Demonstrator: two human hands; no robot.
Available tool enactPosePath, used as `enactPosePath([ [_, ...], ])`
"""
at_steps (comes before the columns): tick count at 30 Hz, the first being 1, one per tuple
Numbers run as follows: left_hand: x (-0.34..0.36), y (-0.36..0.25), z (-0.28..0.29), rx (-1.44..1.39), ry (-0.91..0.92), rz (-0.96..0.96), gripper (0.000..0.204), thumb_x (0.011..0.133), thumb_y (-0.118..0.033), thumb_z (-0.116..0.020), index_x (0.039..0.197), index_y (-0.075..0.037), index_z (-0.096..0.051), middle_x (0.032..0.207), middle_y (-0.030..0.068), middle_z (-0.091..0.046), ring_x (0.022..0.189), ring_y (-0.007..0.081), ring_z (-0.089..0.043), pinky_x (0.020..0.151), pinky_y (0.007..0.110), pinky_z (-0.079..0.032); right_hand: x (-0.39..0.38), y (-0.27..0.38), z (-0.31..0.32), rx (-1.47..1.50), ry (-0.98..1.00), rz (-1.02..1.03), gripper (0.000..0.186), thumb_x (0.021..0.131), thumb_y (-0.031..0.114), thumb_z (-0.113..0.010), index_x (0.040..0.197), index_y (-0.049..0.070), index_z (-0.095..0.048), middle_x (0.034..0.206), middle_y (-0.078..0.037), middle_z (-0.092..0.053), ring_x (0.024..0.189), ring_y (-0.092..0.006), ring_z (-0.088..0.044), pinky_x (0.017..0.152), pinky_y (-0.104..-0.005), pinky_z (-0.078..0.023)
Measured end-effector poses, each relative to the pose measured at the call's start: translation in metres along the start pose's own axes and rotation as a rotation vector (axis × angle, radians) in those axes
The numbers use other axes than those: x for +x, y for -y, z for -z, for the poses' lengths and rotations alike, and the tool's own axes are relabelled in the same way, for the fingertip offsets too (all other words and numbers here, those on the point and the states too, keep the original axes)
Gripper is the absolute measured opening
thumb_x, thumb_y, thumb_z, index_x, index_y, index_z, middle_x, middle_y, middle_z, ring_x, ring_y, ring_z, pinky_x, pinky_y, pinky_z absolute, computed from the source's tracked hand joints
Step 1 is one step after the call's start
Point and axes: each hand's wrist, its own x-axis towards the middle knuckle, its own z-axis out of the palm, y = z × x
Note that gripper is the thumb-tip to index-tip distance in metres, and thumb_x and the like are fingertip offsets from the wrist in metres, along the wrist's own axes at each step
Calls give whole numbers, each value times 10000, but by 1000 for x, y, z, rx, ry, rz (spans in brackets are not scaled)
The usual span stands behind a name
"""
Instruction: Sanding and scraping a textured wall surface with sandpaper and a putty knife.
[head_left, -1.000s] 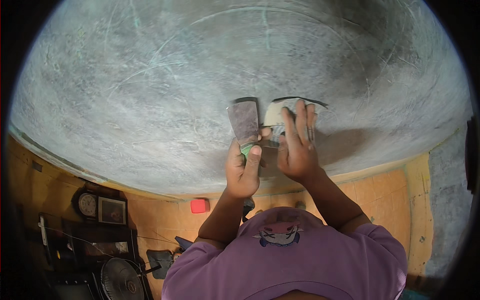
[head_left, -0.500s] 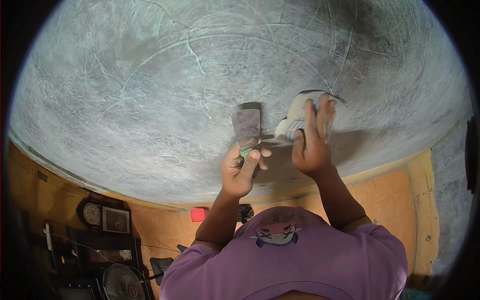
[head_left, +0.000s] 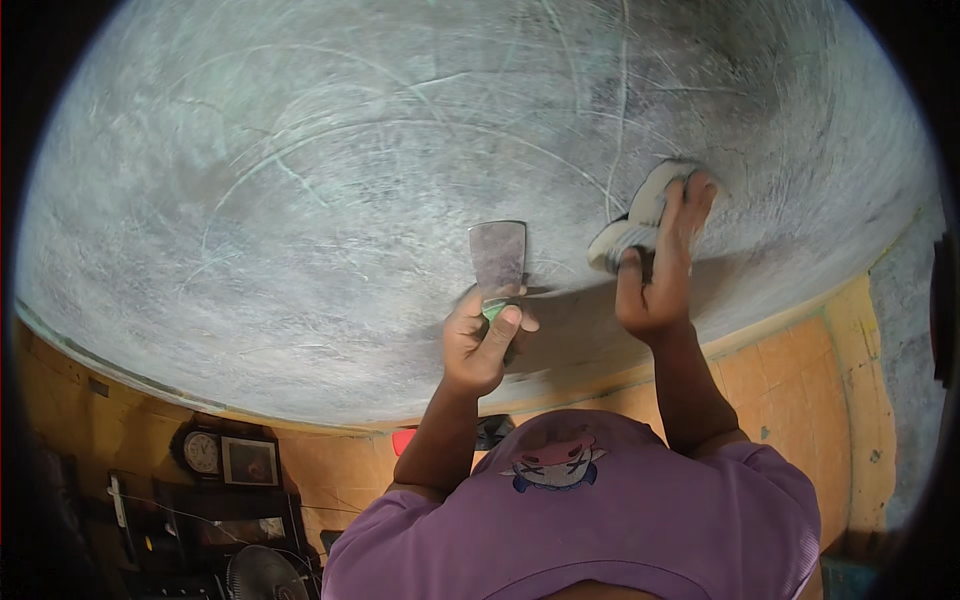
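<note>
A scuffed grey wall [head_left: 400,190] is filling the upper frame, while a purple shirt [head_left: 600,525] is spanning the lower middle. Right of centre, the right hand [head_left: 665,262] is lying over pale sandpaper [head_left: 650,200] against the wall, fingers straight, thumb apart. Near centre, the left hand [head_left: 478,348] is pinching a green-handled putty knife [head_left: 498,256], blade pointing upward. A round-faced clock [head_left: 201,452] is showing at lower left.

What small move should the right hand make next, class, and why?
Probably rub the pale sheet over the scratched-looking grey surface: the right hand appears to press it against that surface, while the left hand simply holds the scraper.
</note>
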Motion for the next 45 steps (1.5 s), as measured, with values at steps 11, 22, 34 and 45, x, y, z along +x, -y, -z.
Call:
enactPosePath([
  [11,10,8,-27,-51,122,70,289,920,-167,-561,1139,22,-558,819,56,-635,677,72,-521,605,212,-409,-17,-32,14,-40,73,-62,701,703,32,-414,1383,-87,-286,1471,-309,-177,1347,-565,6,1057,-628,19],
  [22,23,14,-61,-15,118,92,334,929,-202,-561,1188,6,-534,897,73,-649,646,86,-517,608,226,-415,-29,-58,28,-109,98,-30,670,703,59,-441,1351,-76,-337,1479,-260,-206,1357,-540,-48,1046,-664,-24],
  [34,34,25,-87,-50,159,-38,403,954,-287,-509,1225,7,-455,853,105,-609,707,163,-562,668,288,-449,-20,-67,46,-141,195,61,624,719,113,-480,1335,28,-434,1455,-181,-317,1349,-504,-169,1051,-654,-116],
  [45,36,29,-100,-98,100,74,370,939,-278,-546,1162,16,-533,743,66,-593,554,91,-497,511,216,-369,4,-79,63,-118,123,144,654,692,95,-477,1336,-2,-417,1467,-182,-298,1356,-493,-169,1058,-639,-111],
])
